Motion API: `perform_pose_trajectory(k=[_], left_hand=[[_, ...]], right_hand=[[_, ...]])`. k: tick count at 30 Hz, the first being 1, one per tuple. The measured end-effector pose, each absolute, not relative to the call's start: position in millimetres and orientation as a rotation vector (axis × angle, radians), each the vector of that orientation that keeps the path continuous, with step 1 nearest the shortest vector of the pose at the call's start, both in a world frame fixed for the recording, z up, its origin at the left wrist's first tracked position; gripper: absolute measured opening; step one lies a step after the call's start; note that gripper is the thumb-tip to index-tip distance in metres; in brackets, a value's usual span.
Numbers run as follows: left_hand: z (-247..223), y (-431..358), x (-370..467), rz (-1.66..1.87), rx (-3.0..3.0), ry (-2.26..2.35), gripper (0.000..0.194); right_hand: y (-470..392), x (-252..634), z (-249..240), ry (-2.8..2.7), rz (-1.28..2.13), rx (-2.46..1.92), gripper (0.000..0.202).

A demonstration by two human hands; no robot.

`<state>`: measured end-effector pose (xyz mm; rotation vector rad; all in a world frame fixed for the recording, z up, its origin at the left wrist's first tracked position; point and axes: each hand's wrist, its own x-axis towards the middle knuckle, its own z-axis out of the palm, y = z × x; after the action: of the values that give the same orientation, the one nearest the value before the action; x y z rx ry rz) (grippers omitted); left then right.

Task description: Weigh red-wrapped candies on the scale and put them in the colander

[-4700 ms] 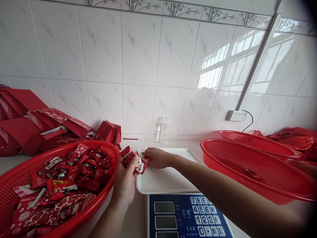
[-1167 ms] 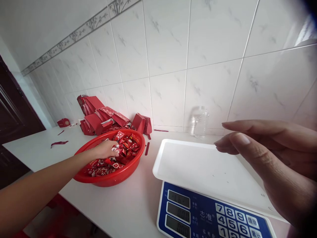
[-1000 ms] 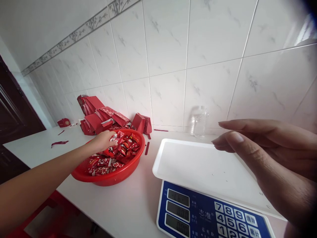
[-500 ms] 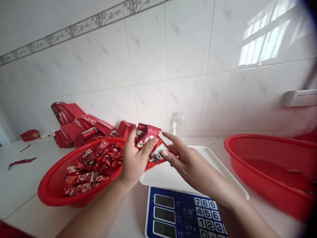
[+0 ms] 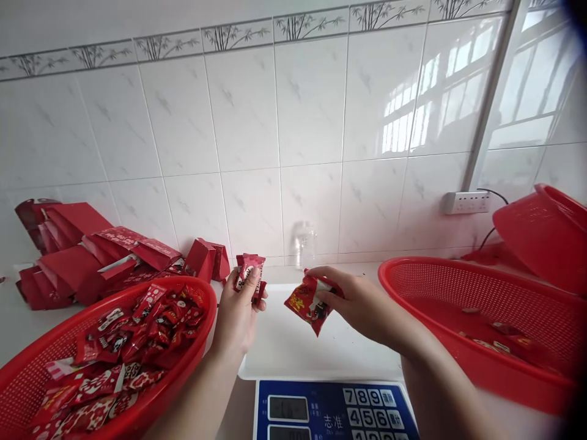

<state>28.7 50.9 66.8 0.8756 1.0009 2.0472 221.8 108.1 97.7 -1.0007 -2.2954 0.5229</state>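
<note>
My left hand [image 5: 238,305] is closed around a few small red candy packets [image 5: 250,272], with the thumb pressed on the front one. To its right, my right hand [image 5: 348,293] grips a larger red packet [image 5: 309,302] with yellow print between thumb and fingers. Both hands are above the white tray [image 5: 321,354] of a weighing scale, whose blue keypad panel [image 5: 330,409] faces me. On the left, a red perforated basket [image 5: 208,305] holds many red wrapped candies [image 5: 137,336].
Red folded paper boxes [image 5: 77,244] lie piled behind the left basket. On the right stands another red basket [image 5: 389,269] with a few packets in it, and a tilted red basket [image 5: 536,226] behind. A clear container [image 5: 305,244] is by the tiled wall, near a power socket [image 5: 468,202].
My hands have moved apart: the larger packet is now in my right hand, the smaller ones stay in my left. The view has turned right, bringing more of the right basket into sight.
</note>
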Motion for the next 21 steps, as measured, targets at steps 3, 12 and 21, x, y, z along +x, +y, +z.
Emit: perform_pose_trajectory(k=[3,12,21], left_hand=[[64,52,31,1.963,0.914,1.011,0.043],[56,42,58,1.643,1.312,1.111,0.034],[56,43,59,1.555,1.017,0.81,0.038]], right_hand=[[114,218,93,-2.255,0.363,-1.116,0.038],[92,203,98,-2.142,0.714,-0.861,0.026],[104,206,95,-2.033,0.784,-0.904,0.024]])
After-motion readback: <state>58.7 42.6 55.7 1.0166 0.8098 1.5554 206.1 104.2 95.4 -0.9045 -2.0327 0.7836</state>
